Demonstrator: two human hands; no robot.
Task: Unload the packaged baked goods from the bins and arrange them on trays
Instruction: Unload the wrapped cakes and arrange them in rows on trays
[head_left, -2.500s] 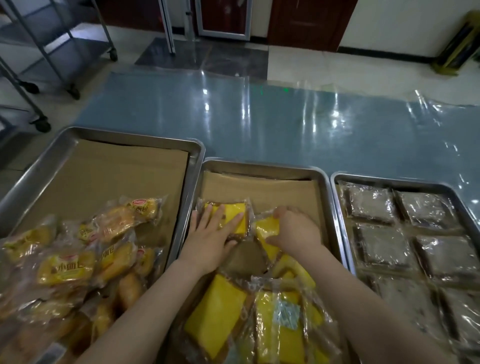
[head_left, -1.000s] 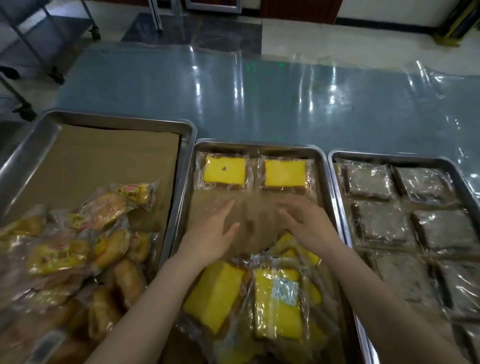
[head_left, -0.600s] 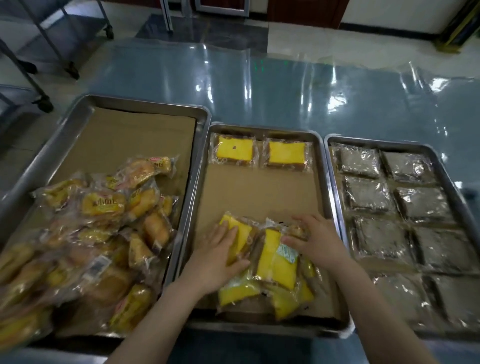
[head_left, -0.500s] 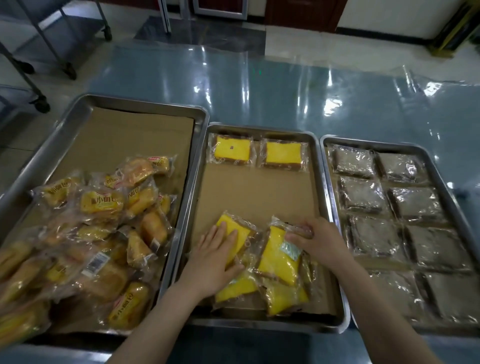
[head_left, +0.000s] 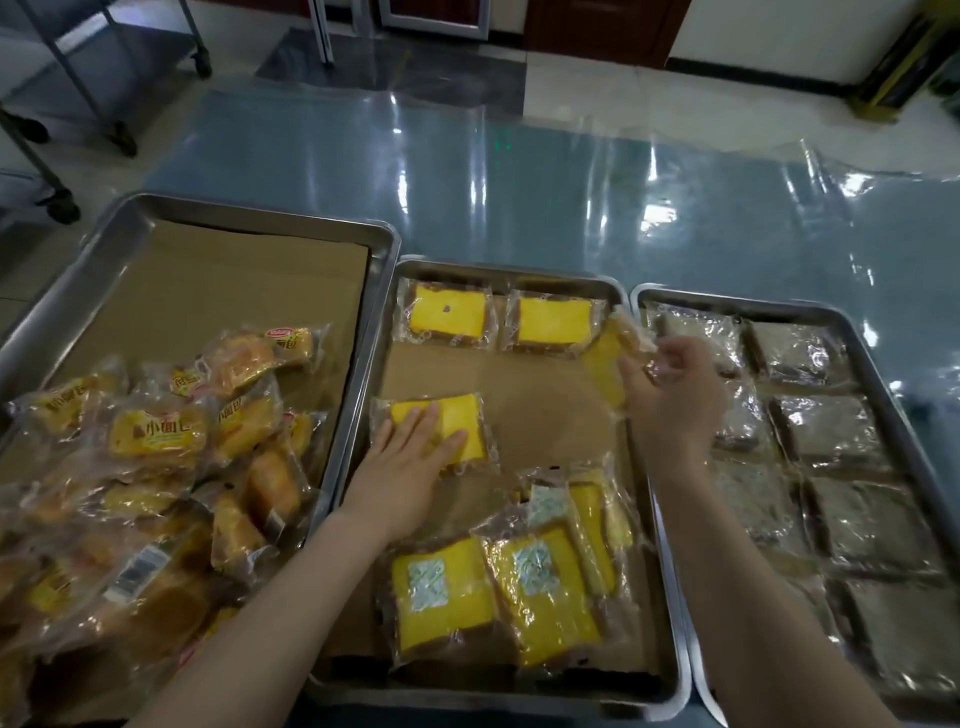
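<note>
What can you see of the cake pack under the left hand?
The cake pack is a flat yellow slab with a brown edge, sealed in clear crinkled plastic. It lies flat, slightly skewed, on the brown liner at the left side of the middle tray, below the two placed packs. The left hand rests palm down on its near left part, fingers spread over the yellow face. Nothing else touches it.

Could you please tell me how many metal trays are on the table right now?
3. The left tray holds piled bun packets, the middle tray holds yellow cake packets under both hands, and the right tray holds rows of dark packets.
</note>
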